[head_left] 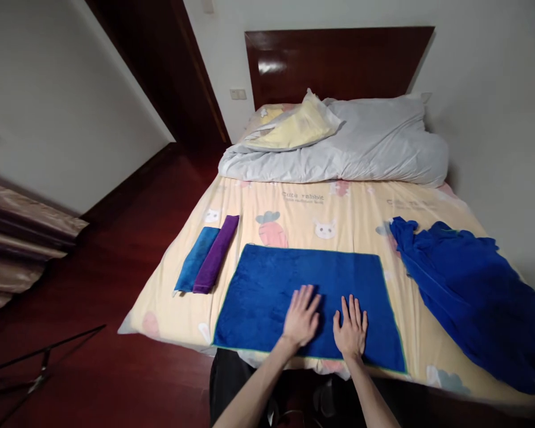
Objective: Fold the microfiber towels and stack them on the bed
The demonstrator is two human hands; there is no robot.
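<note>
A dark blue towel [267, 285] lies spread flat on the near part of the bed [339, 208]. Both my hands rest palm down on its near half, fingers stretched out and slightly apart. My left hand [300, 317] sits near the towel's middle, and my right hand [351, 329] lies just beside it, close to the towel's near edge. Neither hand holds anything.
A folded light blue towel [196, 260] and a folded purple towel [216, 254] lie side by side at the left of the bed. A heap of dark blue cloth [468, 291] lies at the right. A grey quilt [370, 148] and yellow pillow [289, 128] sit by the headboard. Dark wooden floor lies left.
</note>
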